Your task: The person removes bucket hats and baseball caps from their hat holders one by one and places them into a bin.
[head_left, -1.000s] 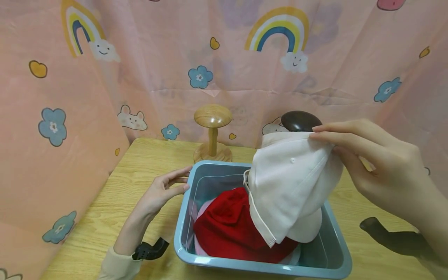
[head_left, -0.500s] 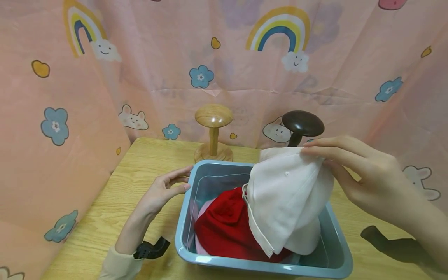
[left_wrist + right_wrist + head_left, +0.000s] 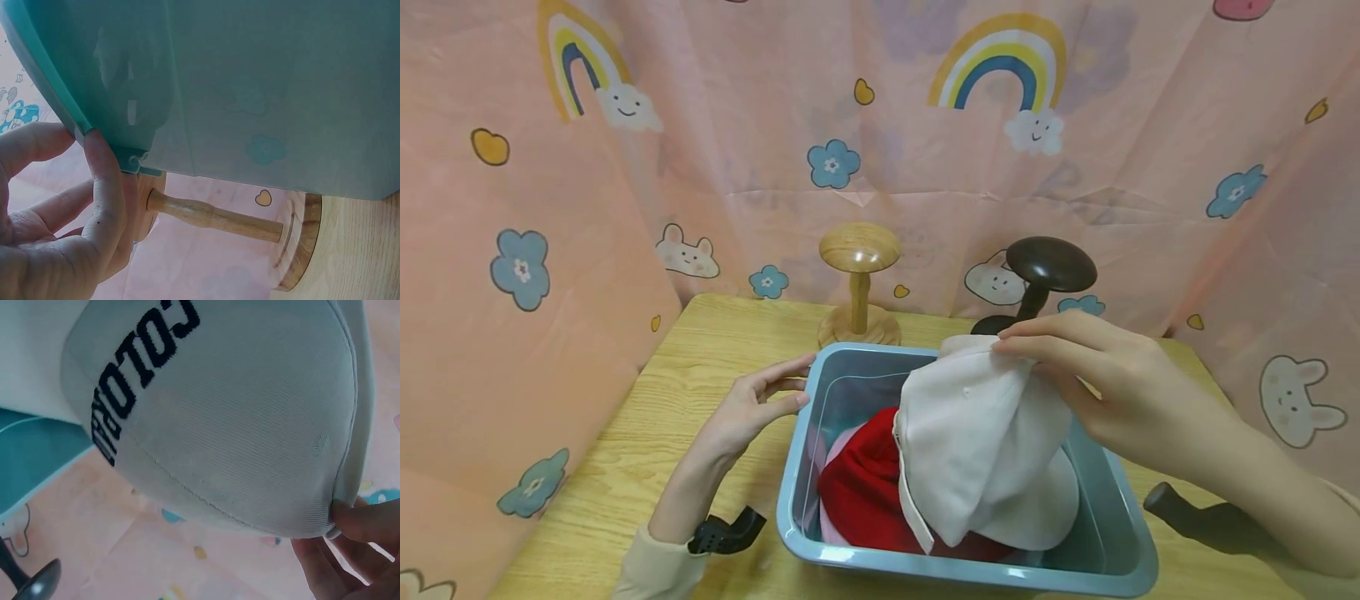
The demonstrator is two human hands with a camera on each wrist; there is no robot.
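Note:
A white baseball cap [image 3: 977, 442] hangs from my right hand [image 3: 1112, 383], whose thumb and fingers pinch its top edge. Dark lettering shows on the cap's front [image 3: 237, 412] in the right wrist view. The cap's lower part and brim are over the inside of a blue plastic bin [image 3: 966, 568], overlapping a red cap [image 3: 861, 492] that lies there. Something pink [image 3: 829, 533] shows under the red cap. My left hand [image 3: 756, 400] holds the bin's left rim near the far corner. Seen from the left wrist, thumb and finger [image 3: 103, 169] pinch that rim.
Behind the bin stand a light wooden hat stand [image 3: 859, 275] and a dark hat stand [image 3: 1051, 265] with mushroom-shaped tops. The wooden table [image 3: 700, 350] carries everything. A pink patterned cloth [image 3: 760, 108] encloses the back and sides.
My right hand has come down and to the left with the white cap, bringing it lower over the bin. The dark hat stand shows more fully. My left hand stays on the rim.

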